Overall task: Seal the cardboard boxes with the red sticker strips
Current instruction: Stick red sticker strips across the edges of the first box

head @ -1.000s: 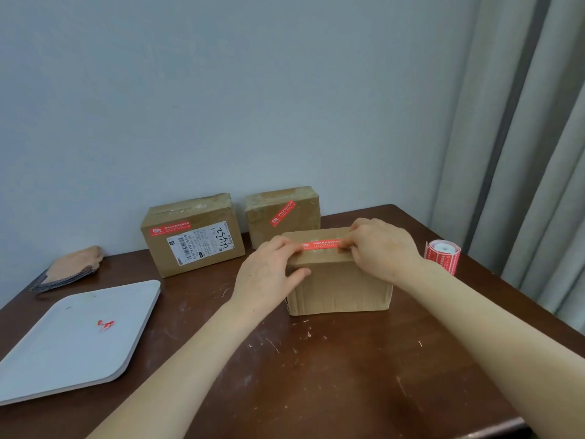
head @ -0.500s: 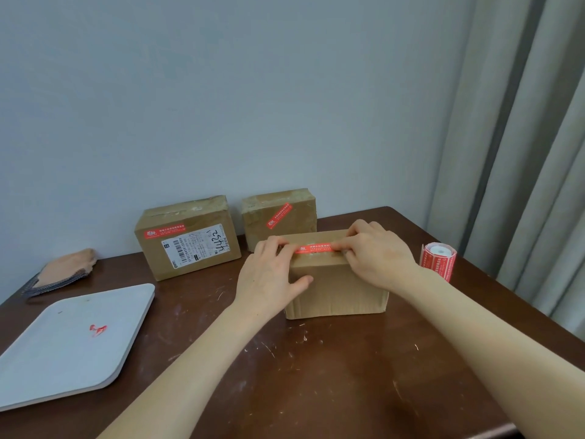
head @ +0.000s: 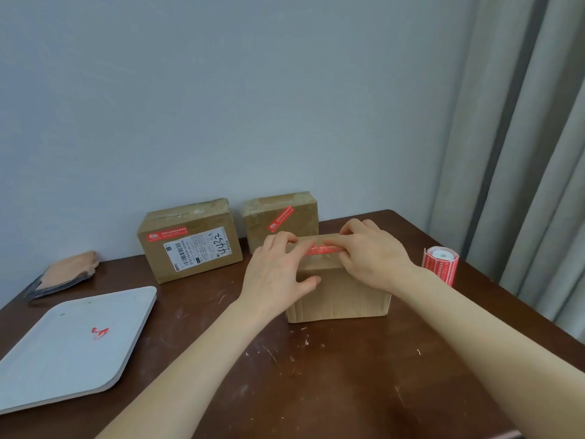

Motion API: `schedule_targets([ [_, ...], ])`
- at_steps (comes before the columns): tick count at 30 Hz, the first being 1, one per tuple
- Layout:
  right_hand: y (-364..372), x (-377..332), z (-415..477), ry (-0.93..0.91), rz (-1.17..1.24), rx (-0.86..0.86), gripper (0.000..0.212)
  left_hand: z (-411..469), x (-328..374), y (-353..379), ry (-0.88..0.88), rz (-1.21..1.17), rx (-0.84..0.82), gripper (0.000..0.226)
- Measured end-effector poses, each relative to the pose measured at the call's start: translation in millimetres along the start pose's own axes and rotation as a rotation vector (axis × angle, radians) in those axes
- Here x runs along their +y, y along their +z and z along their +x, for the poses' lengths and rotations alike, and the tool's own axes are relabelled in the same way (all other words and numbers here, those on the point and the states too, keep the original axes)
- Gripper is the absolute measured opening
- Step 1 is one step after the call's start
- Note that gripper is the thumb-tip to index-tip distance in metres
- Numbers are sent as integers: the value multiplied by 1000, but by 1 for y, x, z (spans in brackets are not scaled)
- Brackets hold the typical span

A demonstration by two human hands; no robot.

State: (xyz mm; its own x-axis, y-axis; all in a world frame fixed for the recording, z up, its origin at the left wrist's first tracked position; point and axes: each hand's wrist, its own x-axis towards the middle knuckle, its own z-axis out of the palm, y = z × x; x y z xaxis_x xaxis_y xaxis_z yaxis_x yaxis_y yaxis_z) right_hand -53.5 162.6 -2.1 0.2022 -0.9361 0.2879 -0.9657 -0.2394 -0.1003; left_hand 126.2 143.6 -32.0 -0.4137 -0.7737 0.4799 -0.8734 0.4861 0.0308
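Observation:
A plain cardboard box (head: pixel 342 299) stands in the middle of the brown table (head: pixel 316 381). A red sticker strip (head: pixel 323 249) lies along its top near the front edge. My left hand (head: pixel 278 277) has its fingers laid on the strip's left part and its thumb against the box's front face. My right hand (head: pixel 373 255) presses its fingertips on the strip's right end. Two more boxes stand at the wall, a larger one (head: pixel 190 248) with a shipping label and a red strip, and a smaller one (head: pixel 281 217) with a slanted red strip. The sticker roll (head: pixel 440 264) stands right of the box.
A white tray (head: pixel 72 350) with a small red scrap (head: pixel 99 332) lies at the left front. A tan and grey cloth item (head: pixel 66 274) rests at the back left. Grey curtains (head: pixel 522 153) hang beyond the table's right edge.
My left fingers have slid to the right along the strip, towards my right hand. Less of the red strip shows between the hands. The box has stayed in place.

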Motion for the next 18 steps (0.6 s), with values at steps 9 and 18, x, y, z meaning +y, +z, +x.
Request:
schedule_targets([
  [9,-2,17,-6,118,20,-12,39,-7,-7,-2,-99,7,-26,67],
  [18,4,8,-9,64,23,-2,39,-10,-1,-6,-68,27,-3,45],
])
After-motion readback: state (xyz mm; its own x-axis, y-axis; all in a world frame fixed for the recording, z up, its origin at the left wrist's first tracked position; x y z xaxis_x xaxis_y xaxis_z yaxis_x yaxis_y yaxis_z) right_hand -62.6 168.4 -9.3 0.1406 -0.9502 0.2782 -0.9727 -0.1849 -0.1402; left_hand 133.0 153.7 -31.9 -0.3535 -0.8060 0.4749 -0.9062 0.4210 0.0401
